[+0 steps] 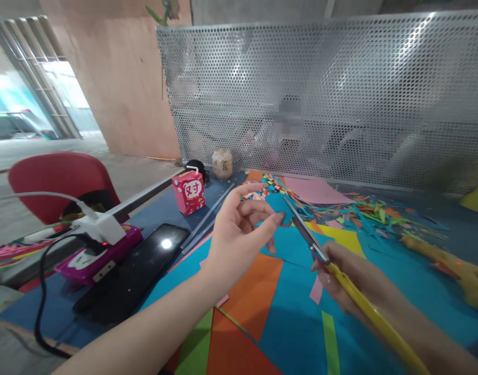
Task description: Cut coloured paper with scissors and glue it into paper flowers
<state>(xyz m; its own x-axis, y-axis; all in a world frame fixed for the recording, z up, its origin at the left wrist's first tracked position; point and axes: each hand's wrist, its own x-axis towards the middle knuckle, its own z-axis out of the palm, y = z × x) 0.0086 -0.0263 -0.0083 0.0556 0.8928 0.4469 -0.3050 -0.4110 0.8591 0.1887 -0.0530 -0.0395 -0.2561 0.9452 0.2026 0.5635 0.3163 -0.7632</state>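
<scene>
A small piece of blue paper (278, 207) is pinched between the thumb and fingers of my left hand (242, 221). My right hand (344, 273) grips a pair of scissors (354, 291) with long yellow handles. The metal blades point up and to the left, and their tips lie against the right edge of the blue piece. Whether the blades are parted is hard to make out. Beneath both hands lie overlapping sheets of coloured paper, among them an orange sheet (254, 291) and a large blue sheet (297, 323). A green strip (330, 341) rests on the blue sheet.
Paper scraps (371, 211) spread along the back, by a pink sheet (317, 190) and a perforated metal panel (320, 104). At left are a red drink carton (188, 192), a phone (137, 271), a purple power strip (100, 255) and a red chair (62, 177). A jar (222, 163) stands behind.
</scene>
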